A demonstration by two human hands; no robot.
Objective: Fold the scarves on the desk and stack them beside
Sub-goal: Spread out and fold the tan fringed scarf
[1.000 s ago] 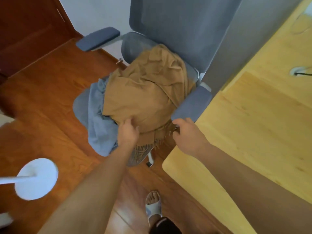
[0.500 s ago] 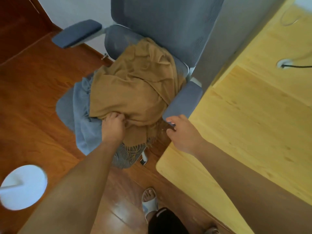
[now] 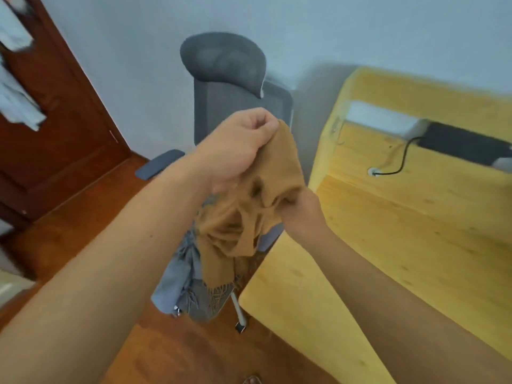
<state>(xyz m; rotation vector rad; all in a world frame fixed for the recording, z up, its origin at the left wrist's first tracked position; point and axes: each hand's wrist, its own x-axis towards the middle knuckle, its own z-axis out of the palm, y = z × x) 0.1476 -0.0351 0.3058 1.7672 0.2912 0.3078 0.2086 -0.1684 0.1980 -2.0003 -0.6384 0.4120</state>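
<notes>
A mustard-brown scarf (image 3: 243,217) hangs bunched in the air in front of the grey office chair (image 3: 230,87). My left hand (image 3: 238,148) grips its top edge in a fist, raised high. My right hand (image 3: 302,214) clutches the cloth lower and to the right, by the desk corner. The scarf's fringed end trails down to the chair seat. A blue-grey scarf (image 3: 177,273) lies crumpled on the seat beneath it and droops over the front edge. The yellow wooden desk (image 3: 415,245) fills the right side.
A dark device (image 3: 465,145) with a black cable (image 3: 399,162) lies at the desk's back. A dark red door (image 3: 55,134) with pale clothes hanging on it stands at the left. Reddish wooden floor (image 3: 83,217) lies below. A foot shows at the bottom edge.
Both hands have closed on the brown scarf and lifted it off the chair seat. The right hand left the armrest. The view has tilted up toward the wall.
</notes>
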